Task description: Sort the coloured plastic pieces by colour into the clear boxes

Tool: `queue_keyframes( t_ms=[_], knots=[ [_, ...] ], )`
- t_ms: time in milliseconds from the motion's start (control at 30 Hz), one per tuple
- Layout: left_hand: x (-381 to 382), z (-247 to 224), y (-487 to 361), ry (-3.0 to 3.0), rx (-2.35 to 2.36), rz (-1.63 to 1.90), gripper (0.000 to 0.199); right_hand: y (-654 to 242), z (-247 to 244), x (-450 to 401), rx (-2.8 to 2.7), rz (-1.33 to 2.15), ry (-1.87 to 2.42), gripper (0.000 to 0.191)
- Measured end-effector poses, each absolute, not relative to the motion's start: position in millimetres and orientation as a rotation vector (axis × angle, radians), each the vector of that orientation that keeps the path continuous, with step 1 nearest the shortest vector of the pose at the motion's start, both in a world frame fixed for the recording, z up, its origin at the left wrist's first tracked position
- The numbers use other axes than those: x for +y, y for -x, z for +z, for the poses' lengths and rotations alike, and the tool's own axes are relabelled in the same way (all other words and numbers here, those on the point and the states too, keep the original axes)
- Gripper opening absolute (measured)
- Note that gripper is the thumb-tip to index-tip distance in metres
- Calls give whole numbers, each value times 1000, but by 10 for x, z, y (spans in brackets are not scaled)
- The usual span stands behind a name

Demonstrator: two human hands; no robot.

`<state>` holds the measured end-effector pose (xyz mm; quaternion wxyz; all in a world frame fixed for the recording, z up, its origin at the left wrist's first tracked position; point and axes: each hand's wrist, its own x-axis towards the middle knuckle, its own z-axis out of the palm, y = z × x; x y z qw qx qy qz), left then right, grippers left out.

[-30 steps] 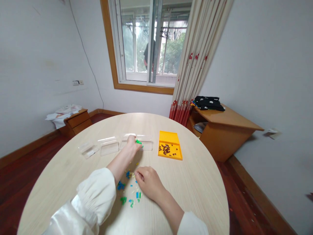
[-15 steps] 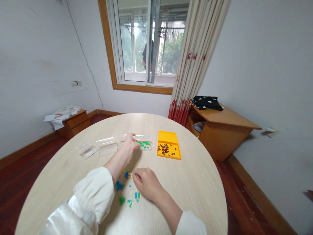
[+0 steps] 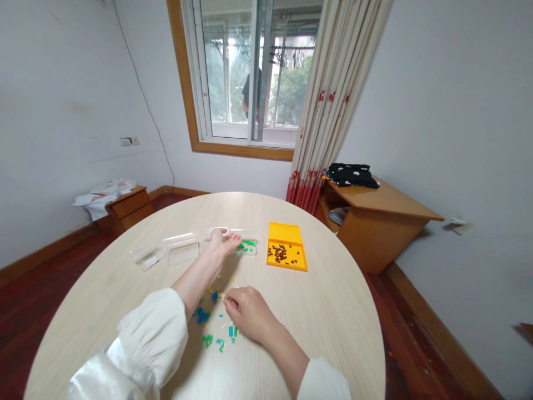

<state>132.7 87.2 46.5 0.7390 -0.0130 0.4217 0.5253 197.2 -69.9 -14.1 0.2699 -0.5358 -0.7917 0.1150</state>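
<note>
My left hand (image 3: 223, 243) is over the clear plastic boxes, its fingers stretched out and apart, with nothing visible in them. Just past its fingertips, small green building bricks (image 3: 249, 246) lie in a clear box (image 3: 255, 235). My right hand (image 3: 246, 309) rests on the table with thumb and fingers pinched together beside some pale yellow bits; what they hold, if anything, is too small to make out. Close by are blue bricks (image 3: 202, 315), green bricks (image 3: 207, 340) and a blue strip piece (image 3: 231, 331). My left forearm partly covers the loose pieces.
An open yellow case (image 3: 287, 234) with dark brown bricks (image 3: 281, 254) stands to the right. Two clear boxes, one in the middle (image 3: 182, 262) and one farther left (image 3: 145, 268), sit on the round wooden table (image 3: 325, 311). Beyond it are a window and a curtain.
My left hand has unfolded over the box, its fingers now straighter and its palm turned more upward. My right hand stays pinched in nearly the same place.
</note>
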Motion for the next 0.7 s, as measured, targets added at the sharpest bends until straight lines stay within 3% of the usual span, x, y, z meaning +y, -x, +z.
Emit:
queue_keyframes(
  t_ms=[67, 267, 400, 567, 700],
  knots=[
    [786, 492, -1246, 4, 923, 1086, 9, -1986, -137, -691, -2091, 300, 1472, 21],
    [463, 636, -673, -125, 822, 1011, 31, -2031, -119, -662, -1893, 354, 1558, 21],
    [230, 589, -133, -546, 939, 1040, 37, -2040, -165, -631, -1765, 377, 1501, 20],
    [-227, 262, 433, -1326, 1270, 1087, 17, -2048, -286, -567, -1614, 433, 1435, 26],
    [-605, -65, 694, -1925, 1379, 709, 79, -2029, -348, -612, -1634, 491, 1537, 41]
  ],
)
